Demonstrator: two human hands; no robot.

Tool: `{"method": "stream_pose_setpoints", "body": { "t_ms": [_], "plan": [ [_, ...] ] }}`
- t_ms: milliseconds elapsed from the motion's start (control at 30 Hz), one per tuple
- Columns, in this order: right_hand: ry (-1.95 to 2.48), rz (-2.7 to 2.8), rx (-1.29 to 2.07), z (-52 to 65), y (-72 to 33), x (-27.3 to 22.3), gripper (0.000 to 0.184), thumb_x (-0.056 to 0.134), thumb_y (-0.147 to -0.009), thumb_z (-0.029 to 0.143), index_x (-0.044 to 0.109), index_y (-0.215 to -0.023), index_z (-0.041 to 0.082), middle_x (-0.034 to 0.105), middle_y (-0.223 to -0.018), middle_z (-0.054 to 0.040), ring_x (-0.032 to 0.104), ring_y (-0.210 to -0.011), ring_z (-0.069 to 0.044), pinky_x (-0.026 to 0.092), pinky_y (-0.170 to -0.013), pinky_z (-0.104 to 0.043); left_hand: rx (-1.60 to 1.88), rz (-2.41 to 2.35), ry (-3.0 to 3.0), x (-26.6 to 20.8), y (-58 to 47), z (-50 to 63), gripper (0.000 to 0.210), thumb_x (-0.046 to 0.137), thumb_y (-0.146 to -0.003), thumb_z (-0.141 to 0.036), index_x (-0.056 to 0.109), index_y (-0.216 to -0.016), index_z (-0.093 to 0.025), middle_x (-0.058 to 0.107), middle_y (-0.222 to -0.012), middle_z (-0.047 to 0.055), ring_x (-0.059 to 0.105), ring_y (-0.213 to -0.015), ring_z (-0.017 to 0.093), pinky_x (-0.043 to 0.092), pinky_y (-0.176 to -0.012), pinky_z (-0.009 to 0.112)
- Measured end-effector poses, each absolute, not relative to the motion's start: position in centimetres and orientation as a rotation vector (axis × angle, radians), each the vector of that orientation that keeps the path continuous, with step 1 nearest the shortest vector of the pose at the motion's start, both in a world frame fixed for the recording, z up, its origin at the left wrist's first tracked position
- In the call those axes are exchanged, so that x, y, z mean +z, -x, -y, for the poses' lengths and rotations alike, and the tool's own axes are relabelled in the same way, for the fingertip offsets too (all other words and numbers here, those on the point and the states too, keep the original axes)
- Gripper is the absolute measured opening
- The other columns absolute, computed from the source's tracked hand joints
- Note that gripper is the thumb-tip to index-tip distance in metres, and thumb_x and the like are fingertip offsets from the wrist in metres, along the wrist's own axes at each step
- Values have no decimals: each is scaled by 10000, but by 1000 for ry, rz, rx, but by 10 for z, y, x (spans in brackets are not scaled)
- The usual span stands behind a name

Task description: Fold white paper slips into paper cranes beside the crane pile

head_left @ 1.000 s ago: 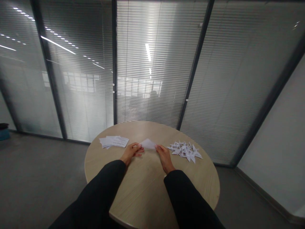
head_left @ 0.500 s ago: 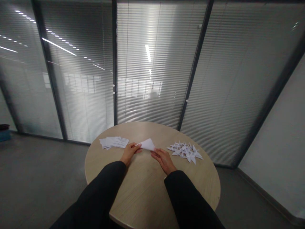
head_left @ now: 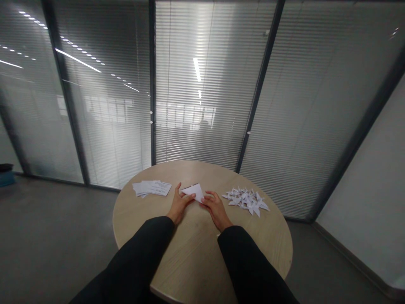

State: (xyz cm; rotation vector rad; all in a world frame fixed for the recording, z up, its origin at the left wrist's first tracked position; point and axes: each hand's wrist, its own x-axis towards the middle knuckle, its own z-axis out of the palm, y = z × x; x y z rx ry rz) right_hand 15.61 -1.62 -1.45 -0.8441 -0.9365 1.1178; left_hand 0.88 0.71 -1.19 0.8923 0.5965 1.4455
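Observation:
A folded sheet of white paper (head_left: 195, 191) is between my two hands, above the middle of the round table. My left hand (head_left: 179, 207) grips its left lower edge, thumb on top and the index finger raised apart. At the right corner, my right hand (head_left: 216, 207) pinches the paper with thumb and fingers. Left of my hands lies a loose stack of printed white paper sheets (head_left: 152, 188). To the right is a heap of several folded white paper pieces with pointed tips (head_left: 246, 200), which look like origami cranes.
The round wooden table (head_left: 190, 257) has a straight cut near edge. Behind it stands a glass partition with blinds (head_left: 202, 139) and dark frames. A white wall (head_left: 373, 185) rises at the right. A blue object (head_left: 6, 179) sits on the floor far left.
My left hand has shifted right along the paper, its thumb now on top and index finger lifted. The paper has turned and looks more compact. My right hand's fingers have bent closer around its corner.

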Motion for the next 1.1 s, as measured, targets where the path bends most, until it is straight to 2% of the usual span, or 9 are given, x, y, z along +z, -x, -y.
{"method": "stream_pose_setpoints", "body": {
  "t_ms": [67, 133, 233, 400, 633, 1100],
  "plan": [
    [859, 999, 1113, 16, -154, -15, 482, 804, -514, 253, 578, -938, 209, 654, -779, 2, 656, -768, -195, 536, -775, -382, 1436, -605, -848, -10, -12, -5, 840, 785, -629, -123, 298, -1306, -223, 668, -1005, 69, 644, -925, 174, 506, -875, 342],
    [894, 1073, 1106, 16, -153, -15, 446, 795, -530, 277, 601, -924, 198, 670, -772, -5, 651, -739, -190, 526, -752, -364, 1426, -613, -845, -8, -12, -3, 714, 784, -630, -139, 395, -1226, -200, 677, -1021, 83, 644, -933, 180, 505, -868, 333],
    [943, 1145, 1086, 16, -152, -16, 405, 780, -568, 343, 634, -909, 181, 697, -782, -31, 645, -711, -188, 505, -709, -334, 1398, -637, -881, -4, -11, 0, 529, 795, -605, -168, 518, -1055, -159, 691, -986, 94, 653, -889, 188, 510, -841, 327],
    [968, 1173, 991, 14, -154, -16, 383, 752, -616, 419, 684, -892, 163, 715, -844, -71, 647, -780, -212, 486, -751, -342, 1314, -647, -975, -1, -10, 4, 412, 793, -583, -189, 597, -938, -121, 706, -912, 97, 657, -813, 193, 513, -795, 317],
    [1033, 1208, 812, 10, -159, -18, 380, 749, -606, 479, 724, -826, 170, 714, -798, -59, 625, -760, -219, 476, -726, -339, 1244, -646, -1054, -3, -10, 3, 346, 790, -576, -209, 645, -873, -107, 713, -864, 94, 649, -767, 185, 503, -759, 298],
    [1089, 1201, 773, 15, -159, -10, 309, 752, -608, 448, 707, -729, 167, 687, -711, -32, 597, -685, -198, 436, -666, -309, 1213, -686, -1157, -6, -10, 0, 357, 802, -580, -348, 697, -809, -95, 715, -795, 91, 627, -700, 174, 476, -706, 280]
  ]
}}
